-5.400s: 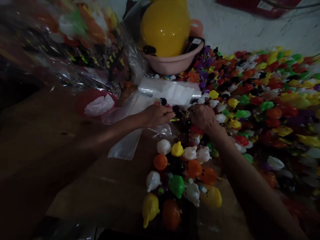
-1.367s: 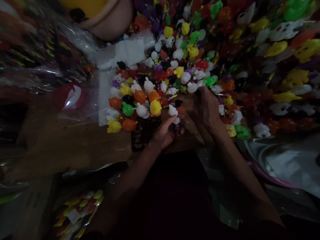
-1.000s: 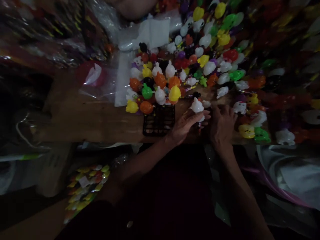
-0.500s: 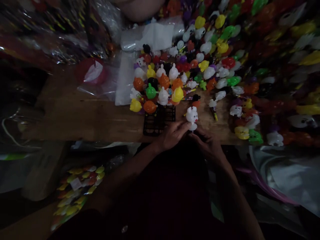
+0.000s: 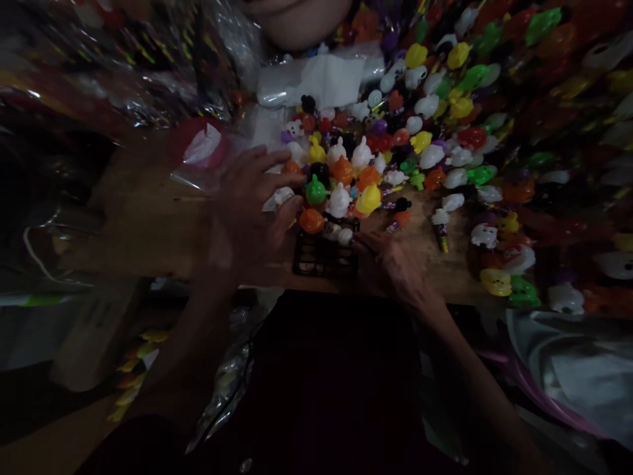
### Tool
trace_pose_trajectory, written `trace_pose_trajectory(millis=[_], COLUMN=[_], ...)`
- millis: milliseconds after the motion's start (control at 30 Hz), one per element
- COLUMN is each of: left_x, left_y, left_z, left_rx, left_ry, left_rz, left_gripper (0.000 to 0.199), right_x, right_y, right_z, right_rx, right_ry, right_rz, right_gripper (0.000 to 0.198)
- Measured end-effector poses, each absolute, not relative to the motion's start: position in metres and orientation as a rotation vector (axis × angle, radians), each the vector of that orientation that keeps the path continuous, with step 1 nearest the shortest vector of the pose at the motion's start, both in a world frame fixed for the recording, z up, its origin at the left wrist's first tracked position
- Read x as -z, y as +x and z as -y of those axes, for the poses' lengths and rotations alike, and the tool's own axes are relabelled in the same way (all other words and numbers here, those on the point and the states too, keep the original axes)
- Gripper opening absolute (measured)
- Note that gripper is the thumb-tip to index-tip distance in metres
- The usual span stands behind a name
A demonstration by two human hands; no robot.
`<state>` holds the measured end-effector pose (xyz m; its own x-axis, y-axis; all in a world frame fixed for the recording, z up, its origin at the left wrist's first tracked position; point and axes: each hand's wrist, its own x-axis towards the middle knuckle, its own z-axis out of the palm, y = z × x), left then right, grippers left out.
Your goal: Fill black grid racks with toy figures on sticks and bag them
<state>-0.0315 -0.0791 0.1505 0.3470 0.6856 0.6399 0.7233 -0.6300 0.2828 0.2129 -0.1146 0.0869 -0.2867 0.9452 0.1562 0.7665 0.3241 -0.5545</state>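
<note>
My right hand [image 5: 398, 264] is closed around the stem end of a toy with a white animal head [image 5: 341, 233]. The toy lies tilted over a black grid rack [image 5: 326, 258], its head pointing left. My left hand [image 5: 257, 198], slightly blurred, is open with its fingers spread at the left side of the upright toys. It partly covers the toys there; whether it touches them I cannot tell. Among the toys standing in the rack are an orange head [image 5: 311, 221], a green head [image 5: 315, 190], a white head [image 5: 339, 200] and a yellow head [image 5: 368, 198].
Many loose coloured toy heads [image 5: 459, 158] are heaped to the right. A roll of clear plastic [image 5: 277, 86] lies behind the rack. At the left are a red round container [image 5: 179, 142] and bagged items [image 5: 143, 72]. The wooden table [image 5: 143, 231] has its front edge close to my body.
The white-headed toy has gone from upright between both hands to tilted over the rack in my right hand. My left hand has let go and moved left and up. The view has shifted slightly.
</note>
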Motion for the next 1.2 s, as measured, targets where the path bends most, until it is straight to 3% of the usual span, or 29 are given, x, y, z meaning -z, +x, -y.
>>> trace_pose_trajectory(millis=[67, 167, 300, 400, 600, 933, 1200], left_x=[-0.136, -0.111, -0.099, -0.102, -0.106, -0.117, -0.131], left_y=[-0.031, -0.025, -0.017, -0.019, -0.03, -0.025, -0.022], left_z=[0.06, 0.053, 0.062, 0.064, 0.051, 0.048, -0.004], left_rx=[1.166, 1.455, 1.72, 1.753, 1.566, 1.302, 0.769], left_ry=[-2.581, -2.625, -2.696, -2.788, -2.954, -2.854, -3.064], left_rz=[1.481, 1.651, 1.637, 1.549, 1.433, 1.422, 1.233], left_gripper=[0.022, 0.031, 0.042, 0.044, 0.047, 0.053, 0.088], right_x=[-0.095, -0.097, -0.077, -0.061, -0.058, -0.047, -0.069], right_y=[0.203, 0.189, 0.174, 0.164, 0.148, 0.141, 0.149], right_z=[0.108, 0.103, 0.099, 0.097, 0.094, 0.097, 0.093], right_rx=[-0.5, -0.555, -0.67, -0.521, -0.214, -0.208, -0.302], right_ry=[-1.52, -1.417, -1.278, -1.236, -1.325, -1.492, -1.617], right_rz=[2.072, 1.901, 1.675, 1.642, 1.648, 1.767, 1.892], right_gripper=[0.023, 0.02, 0.021, 0.022, 0.029, 0.025, 0.028])
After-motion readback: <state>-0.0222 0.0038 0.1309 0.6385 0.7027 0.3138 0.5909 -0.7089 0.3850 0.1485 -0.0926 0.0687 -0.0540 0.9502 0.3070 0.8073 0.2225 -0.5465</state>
